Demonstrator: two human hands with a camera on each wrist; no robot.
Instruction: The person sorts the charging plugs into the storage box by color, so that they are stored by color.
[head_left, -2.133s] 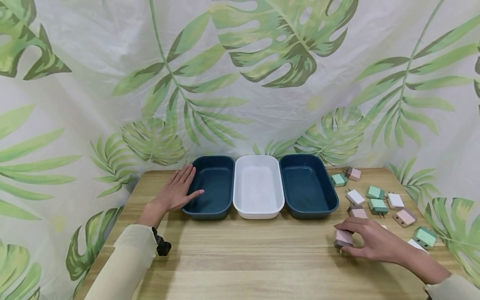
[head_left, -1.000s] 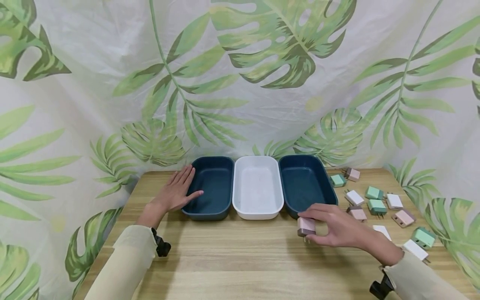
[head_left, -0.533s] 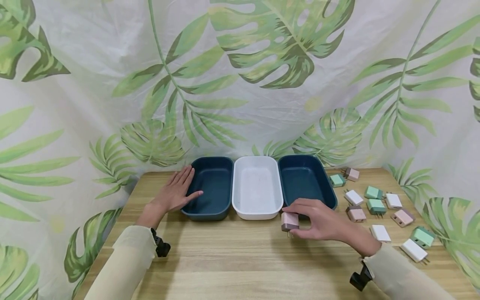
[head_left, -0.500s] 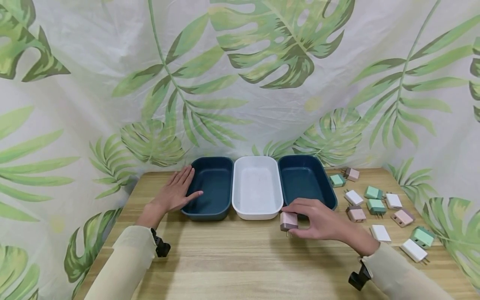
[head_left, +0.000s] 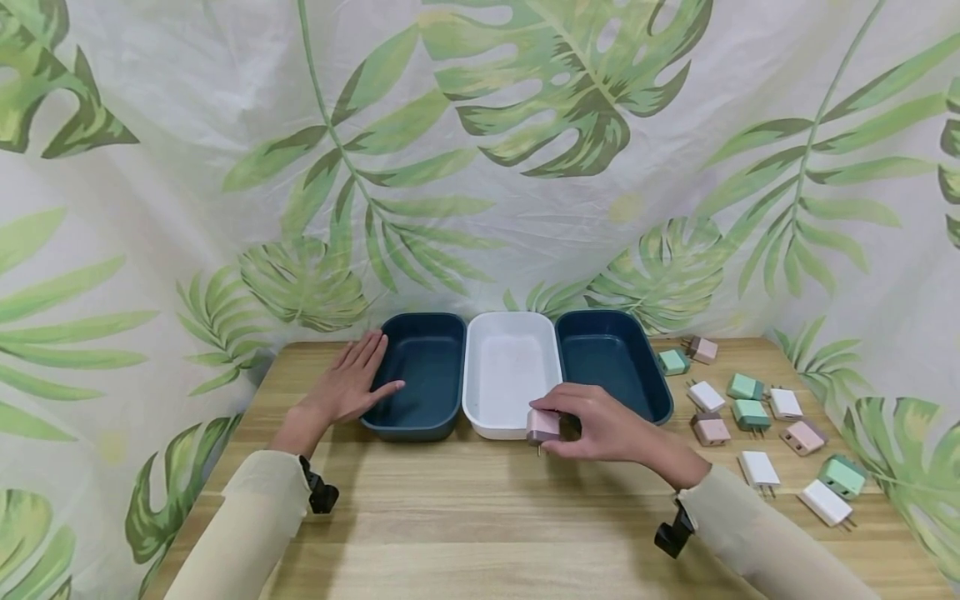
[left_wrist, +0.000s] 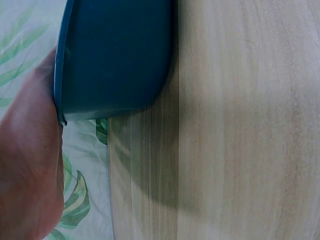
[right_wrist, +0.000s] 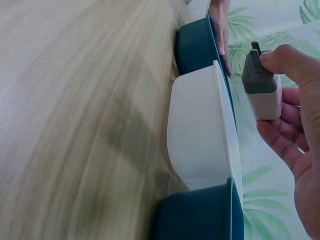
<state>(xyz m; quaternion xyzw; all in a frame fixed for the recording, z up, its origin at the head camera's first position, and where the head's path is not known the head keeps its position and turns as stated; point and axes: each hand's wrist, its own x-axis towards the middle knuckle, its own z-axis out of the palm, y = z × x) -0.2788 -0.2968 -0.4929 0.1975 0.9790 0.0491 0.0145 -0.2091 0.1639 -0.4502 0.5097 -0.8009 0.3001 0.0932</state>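
My right hand (head_left: 600,423) pinches a pink charger plug (head_left: 543,425) with a brownish-grey end, held in the air at the near right corner of the white tray (head_left: 514,432). In the right wrist view, thumb and fingers grip the charger plug (right_wrist: 263,90) with its metal prongs exposed. On the left, my left hand (head_left: 347,385) rests with straight fingers on the left rim of a dark blue tray (head_left: 411,434). The left wrist view shows that tray's outer wall (left_wrist: 117,55) beside the hand (left_wrist: 30,160).
A second dark blue tray (head_left: 660,417) stands right of the white one, all three side by side. Several charger plugs in green (head_left: 752,414), white (head_left: 759,468) and pink (head_left: 804,436) lie scattered on the table's right side. A leaf-patterned cloth (head_left: 525,242) hangs behind.
My right hand has carried the pink charger plug leftward from the scattered plugs, past the right blue tray, to the white tray's near edge. My left hand has stayed on its tray.
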